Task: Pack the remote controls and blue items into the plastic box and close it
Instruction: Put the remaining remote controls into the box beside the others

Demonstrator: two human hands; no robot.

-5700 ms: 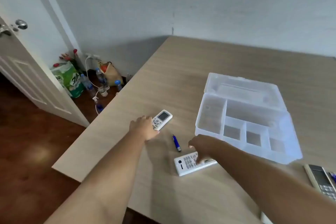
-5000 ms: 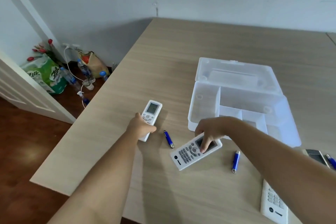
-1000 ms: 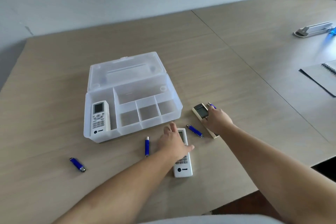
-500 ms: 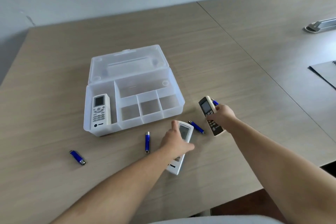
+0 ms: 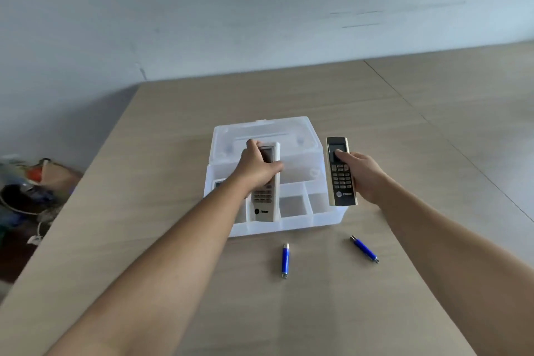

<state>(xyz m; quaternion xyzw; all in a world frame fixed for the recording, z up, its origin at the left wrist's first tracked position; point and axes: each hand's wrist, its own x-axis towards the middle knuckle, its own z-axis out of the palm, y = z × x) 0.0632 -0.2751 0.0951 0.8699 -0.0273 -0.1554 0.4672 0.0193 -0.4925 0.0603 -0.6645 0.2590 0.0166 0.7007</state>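
Note:
The clear plastic box (image 5: 323, 218) stands open on the wooden table, its lid (image 5: 289, 127) folded back. My left hand (image 5: 257, 169) grips a white remote (image 5: 264, 205) and holds it over the box's middle compartments. My right hand (image 5: 365, 175) grips a black and gold remote (image 5: 341, 179) above the box's right end. Another white remote (image 5: 217, 183) lies in the left compartment, mostly hidden by my left forearm. Two blue items lie on the table in front of the box: one (image 5: 285, 259) in the middle, one (image 5: 364, 248) to the right.
The table (image 5: 173, 130) has its left edge close by, with bags and clutter (image 5: 29, 191) on the floor beyond it. A seam (image 5: 433, 130) runs where a second table joins on the right. A grey wall stands behind.
Both hands have lifted their remotes off the table and carried them over the open box. The camera has moved closer to the box, and the far-left blue item is out of view.

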